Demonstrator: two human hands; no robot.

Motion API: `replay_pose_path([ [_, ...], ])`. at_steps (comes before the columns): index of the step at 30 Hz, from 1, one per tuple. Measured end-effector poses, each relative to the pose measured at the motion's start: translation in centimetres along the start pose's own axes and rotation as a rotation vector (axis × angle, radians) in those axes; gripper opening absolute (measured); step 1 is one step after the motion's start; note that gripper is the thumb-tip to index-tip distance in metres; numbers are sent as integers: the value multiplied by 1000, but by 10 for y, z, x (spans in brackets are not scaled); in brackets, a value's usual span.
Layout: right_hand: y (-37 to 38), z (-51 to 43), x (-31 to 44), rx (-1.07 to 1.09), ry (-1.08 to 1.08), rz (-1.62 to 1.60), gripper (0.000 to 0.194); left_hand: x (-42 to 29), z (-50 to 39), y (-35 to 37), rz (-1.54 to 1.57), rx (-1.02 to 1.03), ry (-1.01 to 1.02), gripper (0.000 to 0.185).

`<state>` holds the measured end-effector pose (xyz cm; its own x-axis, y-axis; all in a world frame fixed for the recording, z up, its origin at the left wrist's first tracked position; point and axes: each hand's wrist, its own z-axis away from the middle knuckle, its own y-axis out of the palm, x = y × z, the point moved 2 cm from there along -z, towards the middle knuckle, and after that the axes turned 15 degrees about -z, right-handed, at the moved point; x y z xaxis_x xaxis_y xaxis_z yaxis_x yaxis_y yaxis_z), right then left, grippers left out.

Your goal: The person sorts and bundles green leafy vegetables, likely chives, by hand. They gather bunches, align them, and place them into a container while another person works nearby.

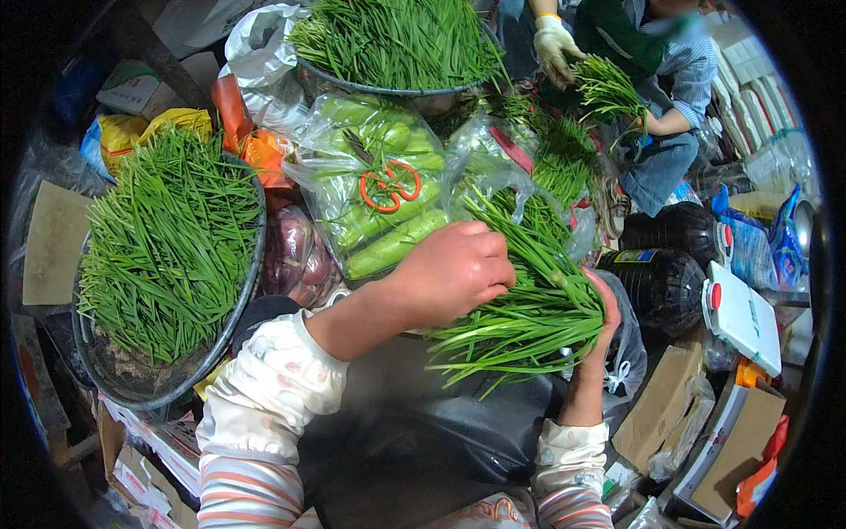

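A bunch of green garlic chives (529, 311) lies across my right hand (603, 307), which cups it from the right above the black apron (429, 423). At the bunch's left edge is my left hand (466, 264), its fingers curled and turned away; whether it pinches any blades cannot be told. Behind it, orange-handled scissors (390, 187) rest on a clear plastic bag of light green squash (396, 238). A round mesh basket (254, 264) heaped with cut chives stands on the left, and a wide basin (396, 88) of more chives is at the top.
A bag of red onions (297, 254) sits beside the mesh basket. Across from me, a person's gloved hand (555, 49) is near another chive bunch (608, 86). Large dark bottles (651, 284), a white jug (743, 317) and cardboard boxes (661, 403) crowd the right side.
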<state>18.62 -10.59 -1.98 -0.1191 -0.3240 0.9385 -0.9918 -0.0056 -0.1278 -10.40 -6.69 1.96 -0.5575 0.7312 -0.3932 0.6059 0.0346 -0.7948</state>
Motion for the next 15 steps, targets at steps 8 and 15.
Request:
replay_pose_path([
  [8, 8, -2, 7, -15, 33, -26, 39, -1, 1, 3, 82, 34, -108, 8],
  [15, 7, -3, 7, -1, 22, -36, 39, -1, -1, -2, 91, 7, -9, 11],
])
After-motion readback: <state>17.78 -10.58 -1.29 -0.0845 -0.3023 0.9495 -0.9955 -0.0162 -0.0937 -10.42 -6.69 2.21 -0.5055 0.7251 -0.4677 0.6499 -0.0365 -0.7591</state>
